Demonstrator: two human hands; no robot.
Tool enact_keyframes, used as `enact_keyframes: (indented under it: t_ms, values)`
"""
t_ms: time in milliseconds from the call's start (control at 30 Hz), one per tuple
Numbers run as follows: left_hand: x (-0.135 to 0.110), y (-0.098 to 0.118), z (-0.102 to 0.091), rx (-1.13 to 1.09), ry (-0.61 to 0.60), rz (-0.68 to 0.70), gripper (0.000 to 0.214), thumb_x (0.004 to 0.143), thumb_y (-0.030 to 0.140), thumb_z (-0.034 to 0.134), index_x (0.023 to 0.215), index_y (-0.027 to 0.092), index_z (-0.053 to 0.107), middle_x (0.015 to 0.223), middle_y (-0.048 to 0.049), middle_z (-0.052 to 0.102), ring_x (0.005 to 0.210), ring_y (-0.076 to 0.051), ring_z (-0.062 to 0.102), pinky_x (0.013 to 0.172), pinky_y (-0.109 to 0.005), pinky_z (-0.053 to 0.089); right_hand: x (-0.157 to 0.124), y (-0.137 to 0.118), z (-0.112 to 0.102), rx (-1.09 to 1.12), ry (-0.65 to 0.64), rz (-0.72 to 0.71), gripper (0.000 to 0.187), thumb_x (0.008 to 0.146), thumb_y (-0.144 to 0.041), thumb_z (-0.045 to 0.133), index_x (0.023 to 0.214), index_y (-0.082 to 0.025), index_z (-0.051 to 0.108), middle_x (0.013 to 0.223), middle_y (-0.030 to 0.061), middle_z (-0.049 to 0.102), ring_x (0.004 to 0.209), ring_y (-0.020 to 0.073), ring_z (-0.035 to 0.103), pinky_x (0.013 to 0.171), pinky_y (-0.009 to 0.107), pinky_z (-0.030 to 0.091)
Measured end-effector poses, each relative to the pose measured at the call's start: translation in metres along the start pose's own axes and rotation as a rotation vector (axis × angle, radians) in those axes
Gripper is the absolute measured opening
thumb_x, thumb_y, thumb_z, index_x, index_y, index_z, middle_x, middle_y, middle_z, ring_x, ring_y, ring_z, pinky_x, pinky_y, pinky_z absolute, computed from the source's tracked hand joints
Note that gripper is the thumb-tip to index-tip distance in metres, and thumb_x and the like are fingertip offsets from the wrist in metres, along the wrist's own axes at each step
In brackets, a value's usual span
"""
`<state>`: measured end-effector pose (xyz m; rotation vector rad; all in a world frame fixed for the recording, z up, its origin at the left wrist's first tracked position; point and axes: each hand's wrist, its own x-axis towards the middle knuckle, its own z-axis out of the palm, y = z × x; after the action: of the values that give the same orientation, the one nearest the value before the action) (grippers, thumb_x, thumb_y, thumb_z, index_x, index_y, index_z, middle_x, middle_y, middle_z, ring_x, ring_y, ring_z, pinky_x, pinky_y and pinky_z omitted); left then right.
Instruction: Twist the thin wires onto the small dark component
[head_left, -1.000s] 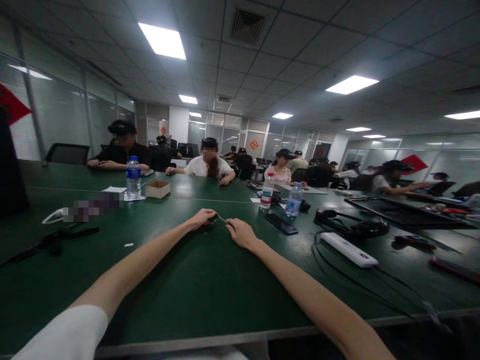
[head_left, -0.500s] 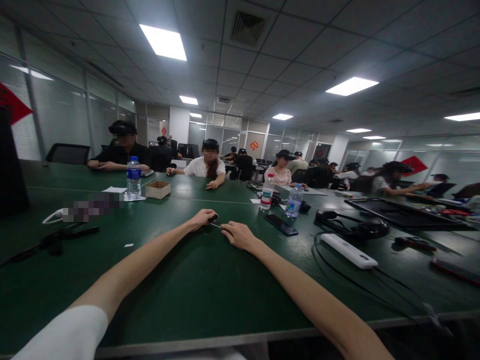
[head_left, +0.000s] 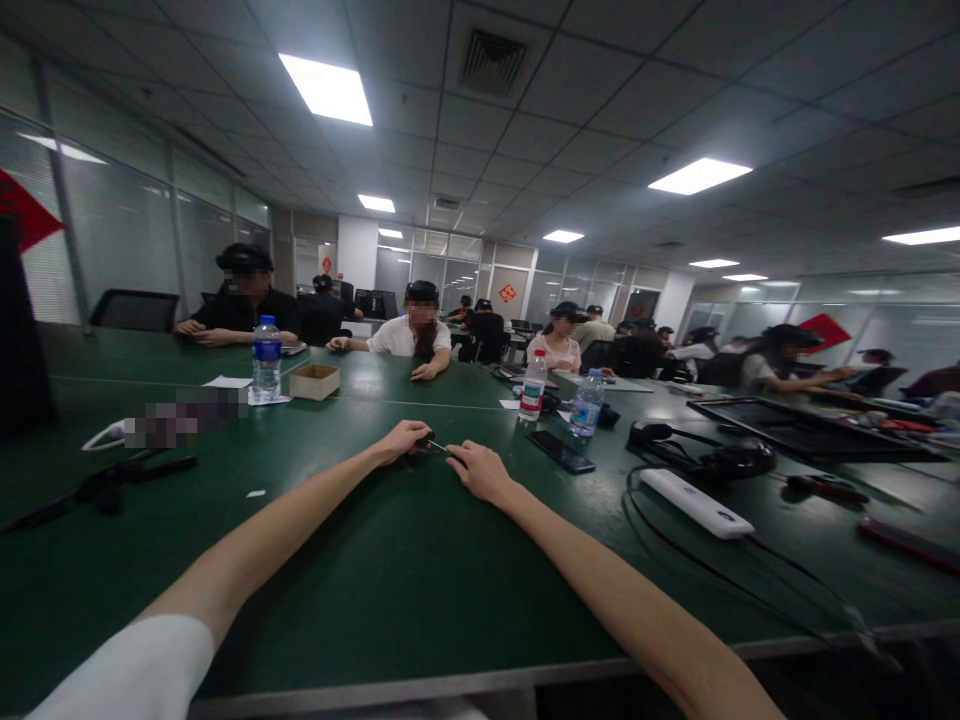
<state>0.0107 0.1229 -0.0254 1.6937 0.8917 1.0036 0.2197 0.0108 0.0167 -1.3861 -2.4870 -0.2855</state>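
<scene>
Both my arms reach far out over the green table point(head_left: 390, 560). My left hand point(head_left: 403, 440) is closed round a small dark object point(head_left: 426, 441) with a thin metal tip that points to the right. My right hand point(head_left: 478, 469) is closed in a pinch at that thin tip, its fingers curled and close to the table. The two hands almost touch. What the small object is I cannot make out.
A black phone point(head_left: 561, 451), two water bottles point(head_left: 532, 385) and a headset point(head_left: 720, 455) lie right of my hands, with a white power strip point(head_left: 696, 502) and cables. At left are a bottle point(head_left: 265, 360), a cardboard box point(head_left: 315, 380) and black tools point(head_left: 112, 485). Several people sit opposite.
My right hand has moved a little left towards my left hand, so the gap between them has closed. The person opposite has shifted a hand.
</scene>
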Motion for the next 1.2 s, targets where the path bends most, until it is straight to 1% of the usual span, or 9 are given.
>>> enact_keyframes:
  t_ms: [167, 300, 533, 733, 833, 1000, 1200]
  values:
    - [0.0004, -0.0004, 0.0003, -0.01, 0.013, 0.0, 0.05, 0.071, 0.057, 0.058, 0.089, 0.01, 0.061, 0.07, -0.0041, 0.06, 0.045, -0.005, 0.04, 0.043, -0.018, 0.024, -0.0001, 0.0012, -0.0001, -0.021, -0.015, -0.015, 0.04, 0.095, -0.046, 0.031, 0.126, -0.03, 0.051, 0.104, 0.0055, 0.056, 0.086, 0.0163, 0.055, 0.071, 0.025, 0.04]
    - [0.0009, -0.0013, 0.0009, -0.026, 0.016, -0.004, 0.049, 0.071, 0.057, 0.058, 0.088, 0.011, 0.06, 0.07, -0.0035, 0.059, 0.044, -0.005, 0.039, 0.042, -0.018, 0.024, -0.0003, 0.0004, 0.0007, -0.019, -0.008, 0.001, 0.039, 0.096, -0.045, 0.031, 0.127, -0.03, 0.051, 0.107, 0.0058, 0.055, 0.088, 0.0162, 0.055, 0.073, 0.025, 0.041]
    - [-0.0012, 0.0012, 0.0012, -0.031, 0.006, 0.007, 0.047, 0.072, 0.055, 0.058, 0.086, 0.01, 0.06, 0.068, -0.0031, 0.057, 0.044, -0.005, 0.04, 0.041, -0.017, 0.025, 0.0001, -0.0006, 0.0011, 0.028, -0.001, 0.035, 0.039, 0.096, -0.044, 0.033, 0.125, -0.029, 0.052, 0.104, 0.0056, 0.055, 0.086, 0.0156, 0.055, 0.074, 0.025, 0.042]
    - [-0.0022, 0.0023, 0.0016, -0.01, 0.005, 0.019, 0.046, 0.072, 0.055, 0.058, 0.085, 0.01, 0.06, 0.068, -0.003, 0.058, 0.044, -0.005, 0.04, 0.041, -0.017, 0.025, -0.0011, -0.0004, -0.0035, 0.036, -0.028, -0.002, 0.039, 0.096, -0.044, 0.032, 0.128, -0.029, 0.05, 0.107, 0.0058, 0.055, 0.087, 0.015, 0.056, 0.073, 0.025, 0.043]
    - [-0.0017, 0.002, 0.0015, -0.006, 0.003, 0.017, 0.047, 0.072, 0.056, 0.058, 0.085, 0.011, 0.06, 0.068, -0.0027, 0.057, 0.044, -0.005, 0.04, 0.041, -0.017, 0.025, -0.0009, -0.0012, -0.004, 0.026, -0.042, 0.002, 0.04, 0.096, -0.044, 0.031, 0.129, -0.03, 0.049, 0.108, 0.0059, 0.055, 0.087, 0.0149, 0.056, 0.073, 0.025, 0.043]
    - [0.0008, -0.0007, 0.0007, -0.001, 0.011, 0.018, 0.049, 0.072, 0.057, 0.057, 0.086, 0.01, 0.061, 0.068, -0.0029, 0.057, 0.044, -0.006, 0.04, 0.041, -0.018, 0.024, -0.0002, -0.0019, -0.0013, 0.01, -0.02, 0.039, 0.039, 0.095, -0.045, 0.033, 0.127, -0.031, 0.051, 0.107, 0.0055, 0.055, 0.088, 0.0161, 0.056, 0.074, 0.024, 0.042]
    - [0.0021, -0.0028, 0.0001, 0.001, 0.016, 0.015, 0.051, 0.072, 0.058, 0.057, 0.089, 0.01, 0.061, 0.068, -0.003, 0.058, 0.044, -0.006, 0.04, 0.042, -0.018, 0.025, -0.0006, -0.0019, -0.0008, 0.014, -0.007, 0.038, 0.04, 0.096, -0.045, 0.032, 0.128, -0.03, 0.05, 0.107, 0.0057, 0.056, 0.088, 0.0158, 0.056, 0.074, 0.024, 0.042]
